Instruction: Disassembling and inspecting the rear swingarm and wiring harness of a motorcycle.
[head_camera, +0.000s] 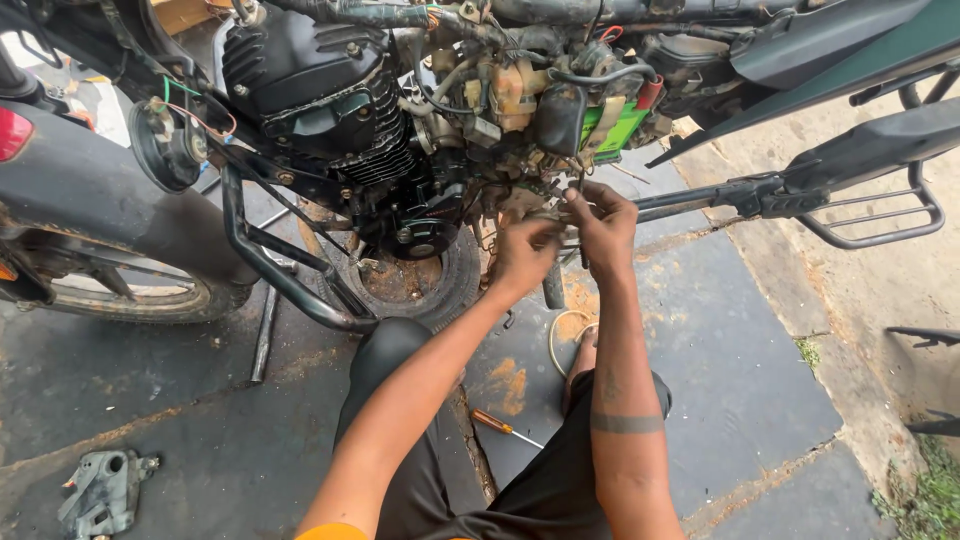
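Head view, person crouched beside a stripped motorcycle. Both hands were up at the underside of the frame, just right of the black engine (320, 100). Left hand (525, 255) had its fingers curled together at a small part under the carburettor area; what it pinched was too small to tell. Right hand (600, 225) sat just right of it, nearly touching, fingers closed on a thin dark tool or rod (583, 215) that ran vertically past the knuckles. The work spot sat below a green battery (615, 130) and a tangle of hoses and wiring.

Front wheel (130, 290) was at far left, behind a black crash guard (280, 270). A footrest bracket (870, 215) stuck out at right. An old tyre (420, 285) lay flat on the floor under the engine. On the dark floor slabs: an orange-handled screwdriver (500, 427) between the person's knees, and a grey metal cover (100, 490) near left, well apart from the hands.
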